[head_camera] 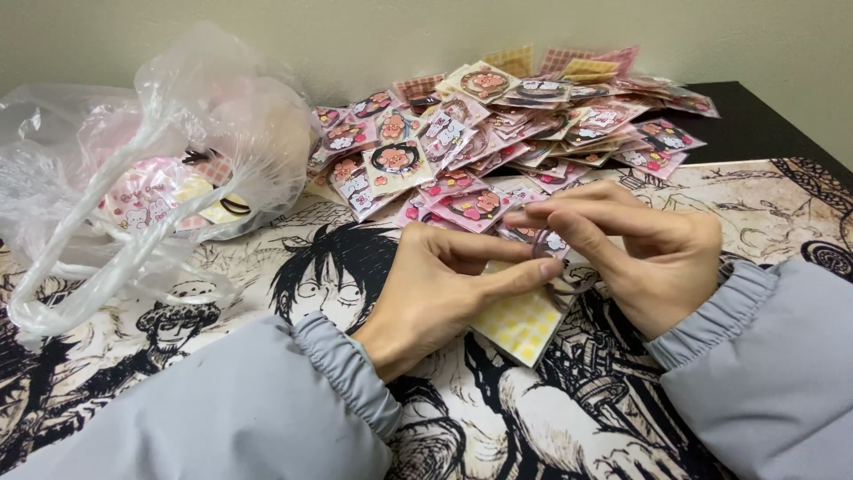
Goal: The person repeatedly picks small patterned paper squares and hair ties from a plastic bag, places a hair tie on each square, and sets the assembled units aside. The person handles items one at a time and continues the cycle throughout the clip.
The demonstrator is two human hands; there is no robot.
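My left hand (444,289) and my right hand (640,253) meet over the mat, both pinching a small yellow checked packet (520,324) that holds a dark hair tie with a little cartoon charm (553,243). The left thumb and fingers grip the packet's upper edge; the right fingers pinch the hair tie at the packet's top. Both wrists wear grey elastic-cuffed sleeves. Just beyond the hands lies a big pile of similar pink and yellow packets (498,133).
A crumpled clear plastic bag (151,169) with more packets and hair ties sits at the left. A black-and-white comic-print mat (338,276) covers the table. The dark table edge (755,124) and a pale wall lie behind.
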